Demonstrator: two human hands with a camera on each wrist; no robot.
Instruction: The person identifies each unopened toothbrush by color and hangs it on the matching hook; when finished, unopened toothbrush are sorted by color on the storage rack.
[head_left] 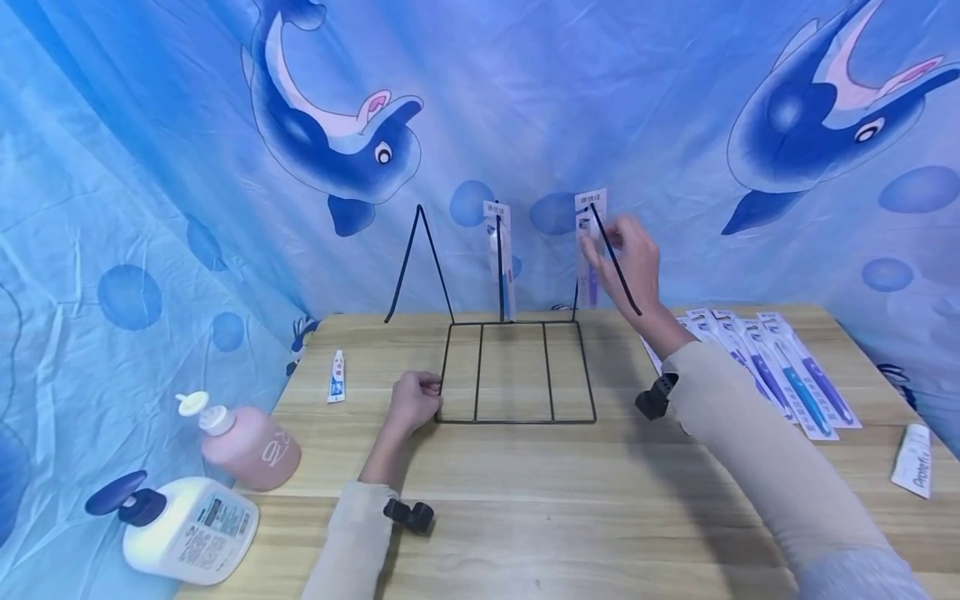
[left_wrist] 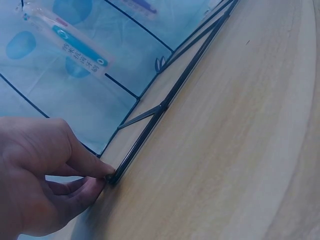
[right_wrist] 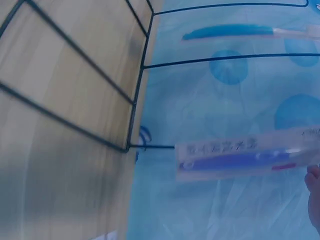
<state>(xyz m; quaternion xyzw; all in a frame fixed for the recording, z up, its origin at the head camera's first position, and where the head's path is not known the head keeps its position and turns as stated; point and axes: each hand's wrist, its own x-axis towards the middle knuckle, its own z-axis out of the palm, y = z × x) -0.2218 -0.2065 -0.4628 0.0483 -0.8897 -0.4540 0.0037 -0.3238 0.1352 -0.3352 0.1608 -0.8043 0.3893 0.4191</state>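
A person sits at a pale wooden table in front of a blue curtain printed with two dolphins. One black wire display rack stands at the table's middle, its flat base grid lying on the wood and its thin arms rising at the back.

Two packaged toothbrushes are up on the rack. One, a blue-handled toothbrush in a white card pack, hangs at the centre. The other, a purple-handled toothbrush in a white card pack, is at the right arm of the rack, where the right hand pinches its upper part, fingertips curled on the card and the pack hanging below them.

The left hand rests on the table at the front left corner of the rack's base, thumb and fingers closed on the wire.

About five more packaged toothbrushes lie in a row to the right of the rack. There are two small toothpaste tubes: one on the left, one near the right edge. Two pump bottles lie at the left corner, one pink, one white with a dark blue pump.
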